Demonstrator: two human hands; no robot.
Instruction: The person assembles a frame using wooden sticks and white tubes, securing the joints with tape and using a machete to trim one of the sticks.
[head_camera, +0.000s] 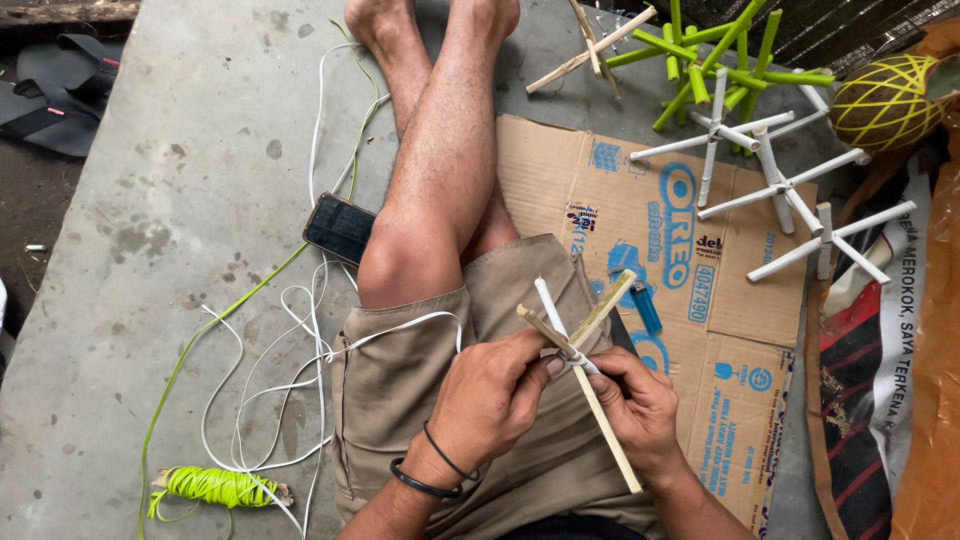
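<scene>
My left hand (492, 390) and my right hand (640, 405) together hold a cross of thin bamboo sticks (585, 335) over my lap. A white plastic strip (550, 305) is wrapped around the joint where the sticks meet, and its free end pokes up. The left thumb and fingers pinch the crossing from the left. My right hand grips the long stick just below the joint. The strip trails off to the left across my khaki shorts (400, 380) into a loose white tangle (270, 390) on the concrete.
I sit on flattened cardboard (720, 330) with a blue lighter (646, 306) beside my thigh. A phone (340, 228) lies by my knee. Finished white (790, 200) and green (715, 60) stick stars lie at the far right, near a wrapped ball (885, 100). A green strip roll (215, 487) lies front left.
</scene>
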